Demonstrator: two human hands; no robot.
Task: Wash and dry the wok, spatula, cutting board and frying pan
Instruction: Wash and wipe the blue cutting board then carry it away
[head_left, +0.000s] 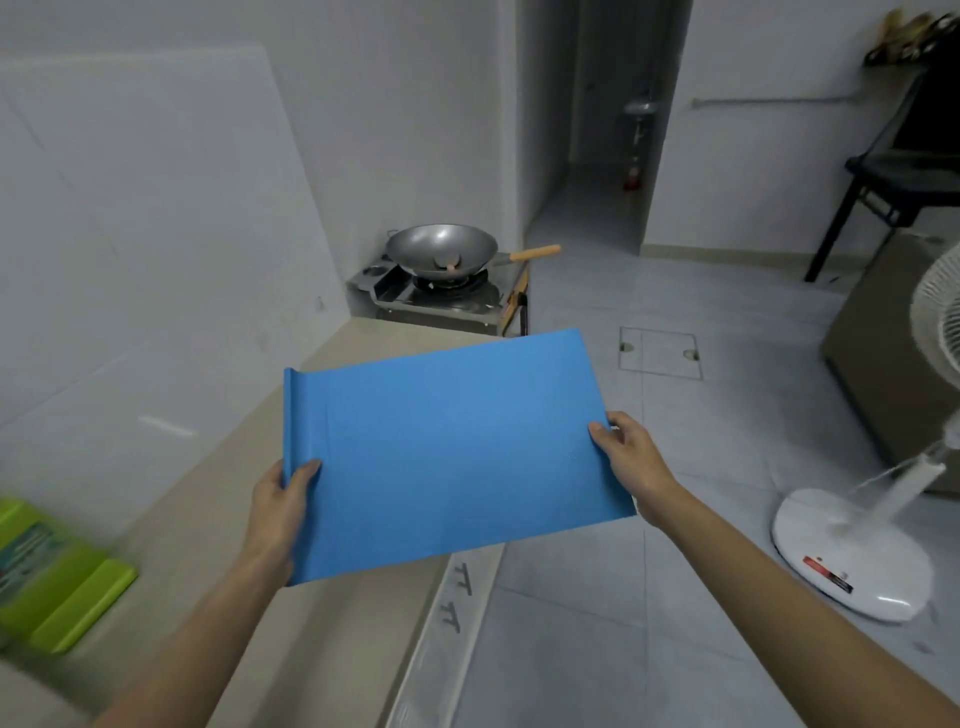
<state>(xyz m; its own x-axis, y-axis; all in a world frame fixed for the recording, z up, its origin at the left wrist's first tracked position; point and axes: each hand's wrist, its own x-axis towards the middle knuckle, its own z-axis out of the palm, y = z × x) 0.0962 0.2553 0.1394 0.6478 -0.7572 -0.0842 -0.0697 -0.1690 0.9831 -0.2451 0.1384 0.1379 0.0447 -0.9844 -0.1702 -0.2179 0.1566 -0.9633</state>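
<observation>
hands: left and right grip blue cutting board edges | labels: none legible

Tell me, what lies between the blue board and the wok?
In the head view, only bare beige countertop runs between the blue cutting board and the wok on its gas stove.

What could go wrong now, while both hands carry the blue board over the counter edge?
1. The left hand and right hand grip only the short edges of the blue board; if it is wet, it might slip and fall to the floor.
2. The fan stands on the floor to the right; a wide turn might knock it.
3. The wok handle sticks out from the stove; passing close might catch it.
</observation>
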